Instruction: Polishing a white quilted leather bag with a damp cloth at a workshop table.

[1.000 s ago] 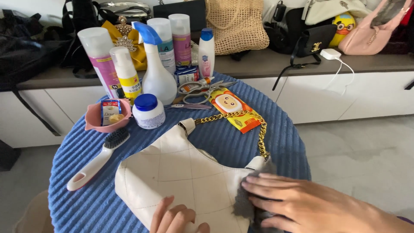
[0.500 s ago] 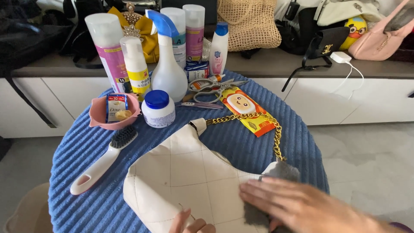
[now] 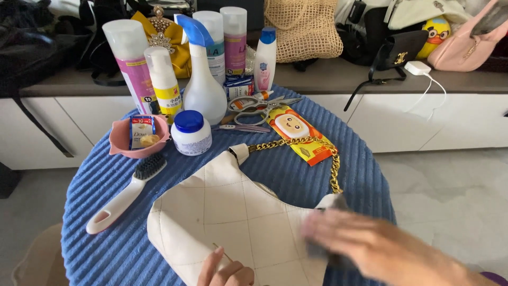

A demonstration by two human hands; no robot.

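Blue table (image 3: 106, 222), packet-filled pink bowl (image 3: 120, 142), white handbag (image 3: 233, 222)

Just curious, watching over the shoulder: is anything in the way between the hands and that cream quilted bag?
Nothing visible. The left hand rests directly on the cream quilted bag, and the blurred right hand lies over its right end with a dark cloth under it.

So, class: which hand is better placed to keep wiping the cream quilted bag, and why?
Right. The right hand lies on the cream quilted bag with a dark cloth under it; the left hand only presses the bag's near edge.
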